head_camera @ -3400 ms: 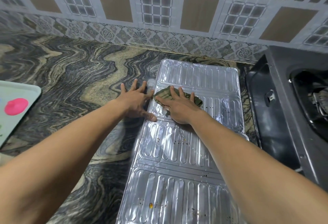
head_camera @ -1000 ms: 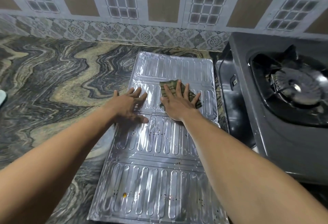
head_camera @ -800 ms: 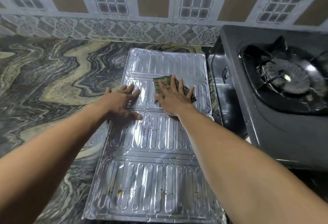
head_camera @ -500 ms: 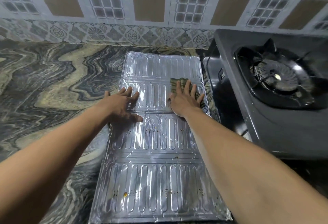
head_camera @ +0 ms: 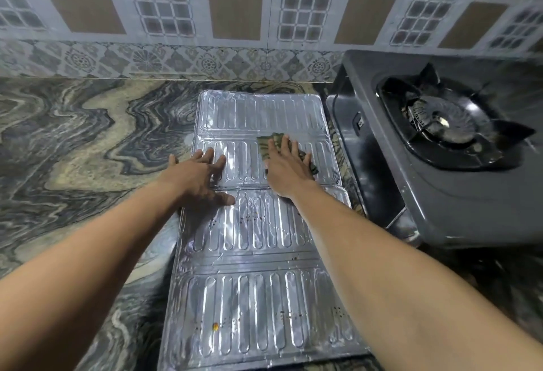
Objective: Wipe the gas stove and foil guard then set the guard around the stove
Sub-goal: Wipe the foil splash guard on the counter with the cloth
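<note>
A silver, ribbed aluminium foil guard [head_camera: 258,241] lies flat and unfolded on the dark, swirl-patterned marble counter [head_camera: 73,147], its four panels running from near the tiled wall [head_camera: 235,9] toward the person. Its right edge sits just beside the dark grey single-burner gas stove [head_camera: 440,171], which stands on the counter at the right, its black burner and pan support visible on top.

The right hand [head_camera: 289,169] lies palm down on the second panel from the wall, fingers spread and extended, pressing a folded green and brown patterned cloth [head_camera: 271,141] flat against the foil. The cloth shows past the fingertips and at the right side of the hand; the hand is open on top of it rather than closed around it.

The left hand [head_camera: 199,176] also lies palm down and open, fingers splayed, on the left part of the guard. Its fingers reach onto the second panel while the thumb rests on the third, across the fold between them. It grips nothing and simply bears on the foil.

Small brown specks dot the third panel near the left thumb, and more specks, with one orange spot [head_camera: 215,326], mark the nearest panel. Both bare forearms stretch from the lower corners toward the middle.
</note>
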The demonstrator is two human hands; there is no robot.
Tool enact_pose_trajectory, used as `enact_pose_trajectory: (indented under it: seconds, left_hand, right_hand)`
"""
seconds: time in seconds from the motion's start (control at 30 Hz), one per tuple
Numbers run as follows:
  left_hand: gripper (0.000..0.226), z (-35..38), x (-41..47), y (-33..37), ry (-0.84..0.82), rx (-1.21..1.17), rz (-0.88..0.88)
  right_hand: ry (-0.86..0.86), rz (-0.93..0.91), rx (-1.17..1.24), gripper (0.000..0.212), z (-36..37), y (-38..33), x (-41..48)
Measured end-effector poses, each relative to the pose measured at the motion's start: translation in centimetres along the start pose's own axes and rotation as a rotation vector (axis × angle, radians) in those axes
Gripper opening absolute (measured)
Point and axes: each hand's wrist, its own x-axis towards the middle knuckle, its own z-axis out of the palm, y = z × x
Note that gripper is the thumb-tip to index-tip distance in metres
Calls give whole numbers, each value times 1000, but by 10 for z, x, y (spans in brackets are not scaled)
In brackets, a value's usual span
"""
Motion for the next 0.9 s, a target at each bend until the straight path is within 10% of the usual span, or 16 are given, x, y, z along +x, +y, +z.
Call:
enact_pose_trajectory:
  seconds: [0.9]
  left_hand:
    - [101, 6, -43, -20, 7, 96, -73]
  right_hand:
    - [-219, -370, -174, 80, -21, -55, -34]
